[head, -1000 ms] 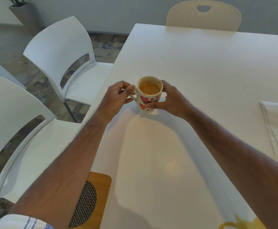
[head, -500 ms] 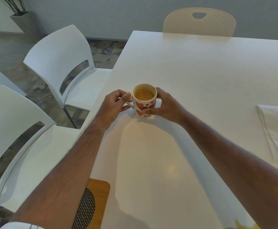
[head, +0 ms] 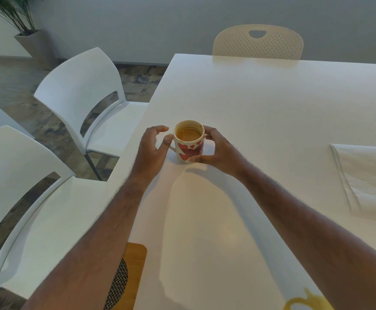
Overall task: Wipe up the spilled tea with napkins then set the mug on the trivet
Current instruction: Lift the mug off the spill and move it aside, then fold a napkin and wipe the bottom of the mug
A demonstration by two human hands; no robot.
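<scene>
One mug (head: pixel 189 142) stands near the table's (head: pixel 272 104) left edge, cupped by the right hand (head: pixel 216 151); the left hand (head: pixel 152 151) is spread, ungripping. One trivet (head: pixel 126 276), one napkin (head: pixel 366 180), one spill (head: pixel 305 304) are seen.

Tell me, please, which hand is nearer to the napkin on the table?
Right. The right hand cups the mug on the side facing the napkin; the left hand sits beyond the mug, farther away.

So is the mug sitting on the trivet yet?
No, the mug stands on the bare white table between both hands, while the wooden trivet lies at the near edge under the left forearm.
</scene>
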